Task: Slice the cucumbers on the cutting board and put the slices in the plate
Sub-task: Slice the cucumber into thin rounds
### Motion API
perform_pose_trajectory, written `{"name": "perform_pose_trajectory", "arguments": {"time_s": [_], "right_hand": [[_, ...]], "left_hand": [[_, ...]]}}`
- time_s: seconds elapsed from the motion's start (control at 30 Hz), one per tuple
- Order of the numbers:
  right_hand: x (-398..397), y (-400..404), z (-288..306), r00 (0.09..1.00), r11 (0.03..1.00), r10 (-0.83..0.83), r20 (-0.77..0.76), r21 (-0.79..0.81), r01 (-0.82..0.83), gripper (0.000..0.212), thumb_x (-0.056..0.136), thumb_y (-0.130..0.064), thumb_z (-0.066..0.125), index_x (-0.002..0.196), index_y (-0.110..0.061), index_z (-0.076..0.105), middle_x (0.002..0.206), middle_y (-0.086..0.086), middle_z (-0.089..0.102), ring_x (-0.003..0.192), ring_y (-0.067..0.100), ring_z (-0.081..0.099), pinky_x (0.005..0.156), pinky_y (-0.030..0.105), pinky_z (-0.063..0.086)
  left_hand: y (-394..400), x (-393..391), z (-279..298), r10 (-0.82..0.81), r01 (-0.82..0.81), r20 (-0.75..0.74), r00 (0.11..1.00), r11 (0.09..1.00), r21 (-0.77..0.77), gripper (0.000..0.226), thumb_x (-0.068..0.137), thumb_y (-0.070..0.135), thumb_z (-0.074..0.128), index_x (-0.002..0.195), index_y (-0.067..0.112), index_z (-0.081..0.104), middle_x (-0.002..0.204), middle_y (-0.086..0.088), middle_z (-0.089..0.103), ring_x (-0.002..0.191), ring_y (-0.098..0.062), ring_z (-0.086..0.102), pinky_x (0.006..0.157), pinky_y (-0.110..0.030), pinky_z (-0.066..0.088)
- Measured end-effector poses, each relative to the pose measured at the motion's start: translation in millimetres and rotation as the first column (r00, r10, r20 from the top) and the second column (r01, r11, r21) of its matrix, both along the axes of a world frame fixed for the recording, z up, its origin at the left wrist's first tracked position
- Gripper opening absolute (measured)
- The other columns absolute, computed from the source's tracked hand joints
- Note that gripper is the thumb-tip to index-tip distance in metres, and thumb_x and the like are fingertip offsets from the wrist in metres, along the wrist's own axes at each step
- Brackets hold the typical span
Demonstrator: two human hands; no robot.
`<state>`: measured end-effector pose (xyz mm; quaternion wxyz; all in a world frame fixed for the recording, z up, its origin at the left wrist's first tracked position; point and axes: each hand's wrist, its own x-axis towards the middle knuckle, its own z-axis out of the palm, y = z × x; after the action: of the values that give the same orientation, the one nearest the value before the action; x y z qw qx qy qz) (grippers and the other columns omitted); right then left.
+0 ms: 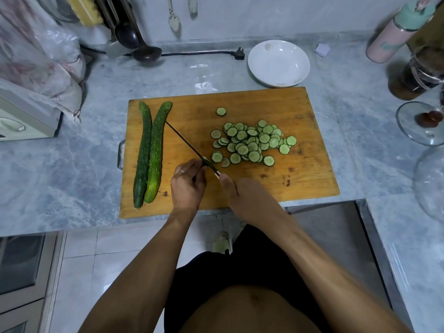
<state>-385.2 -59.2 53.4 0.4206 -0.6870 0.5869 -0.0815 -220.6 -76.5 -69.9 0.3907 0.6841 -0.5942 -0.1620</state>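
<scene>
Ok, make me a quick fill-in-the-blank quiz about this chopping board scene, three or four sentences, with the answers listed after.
1. The number of whole cucumbers lying at the left of the cutting board is ____.
2. The white plate beyond the board holds ____ slices so far.
3. The right hand holds the ____ by its handle, edge-on to the camera.
4. The pile of cucumber slices lies on the ____, right of the left hand.

Missing words: two; no; knife; cutting board

Cucumbers on the board, plate waiting

Two long bumpy cucumbers (149, 152) lie side by side left of the grip; a pile of round slices (252, 143) sits right of it on the wooden cutting board (300, 179). The white plate (278, 63) stands beyond.
</scene>
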Motion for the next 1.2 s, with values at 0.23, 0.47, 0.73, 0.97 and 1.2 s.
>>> {"name": "perform_pose_trajectory", "arguments": {"time_s": [0.23, 0.47, 0.73, 0.97, 1.2], "right_hand": [[1, 0, -3, 1.000, 0.999, 0.026, 0.001, -0.019, -0.026, 0.064, 0.105, -0.050, 0.024, 0.057, -0.015, 0.049, 0.058, 0.003, 0.052, 0.057, 0.019, 0.050, 0.051, 0.032, 0.027], [7, -4, -7, 1.000, 0.999, 0.028, 0.002, -0.017, -0.028, 0.064, 0.105, -0.050, 0.023, 0.059, -0.015, 0.050, 0.057, 0.002, 0.052, 0.054, 0.014, 0.049, 0.049, 0.029, 0.026], [20, -14, -19, 1.000, 0.999, -0.001, -0.003, 0.039, 0.001, 0.062, 0.106, -0.048, 0.025, 0.065, -0.012, 0.054, 0.059, 0.000, 0.051, 0.058, 0.018, 0.051, 0.054, 0.031, 0.031], [16, -16, -22, 1.000, 0.998, -0.006, -0.010, 0.069, 0.007, 0.062, 0.106, -0.048, 0.022, 0.064, -0.014, 0.050, 0.062, 0.001, 0.051, 0.061, 0.016, 0.047, 0.065, 0.029, 0.031], [5, -8, -15, 0.999, 0.999, -0.012, 0.036, 0.032, 0.011, 0.064, 0.106, -0.050, 0.024, 0.059, -0.014, 0.048, 0.060, 0.003, 0.053, 0.060, 0.018, 0.049, 0.054, 0.031, 0.028]], "left_hand": [[0, 0, -1, 0.010, -0.009, -0.021, 1.000, 1.000, 0.024, 0.032, 0.090, 0.023, 0.056, 0.103, 0.003, 0.077, 0.104, -0.010, 0.074, 0.100, -0.027, 0.063, 0.085, -0.012, 0.039], [-1, 0, -2, -0.004, 0.004, 0.021, 1.000, 1.000, -0.007, 0.035, 0.090, 0.022, 0.052, 0.102, 0.001, 0.077, 0.104, -0.012, 0.074, 0.099, -0.029, 0.064, 0.085, -0.014, 0.040], [0, -1, 0, -0.008, 0.008, 0.029, 1.000, 1.000, -0.022, 0.036, 0.089, 0.020, 0.050, 0.100, -0.001, 0.077, 0.104, -0.017, 0.073, 0.098, -0.031, 0.065, 0.086, -0.019, 0.043], [-1, -2, -5, 0.014, -0.014, 0.029, 0.999, 1.000, -0.011, 0.023, 0.089, 0.012, 0.062, 0.102, 0.001, 0.077, 0.105, -0.013, 0.074, 0.098, -0.030, 0.064, 0.087, -0.016, 0.041], [-2, -1, -2, 0.024, -0.024, 0.005, 1.000, 0.999, -0.024, 0.020, 0.083, 0.004, 0.069, 0.101, 0.003, 0.078, 0.103, -0.012, 0.075, 0.097, -0.026, 0.065, 0.087, -0.010, 0.041]]}}
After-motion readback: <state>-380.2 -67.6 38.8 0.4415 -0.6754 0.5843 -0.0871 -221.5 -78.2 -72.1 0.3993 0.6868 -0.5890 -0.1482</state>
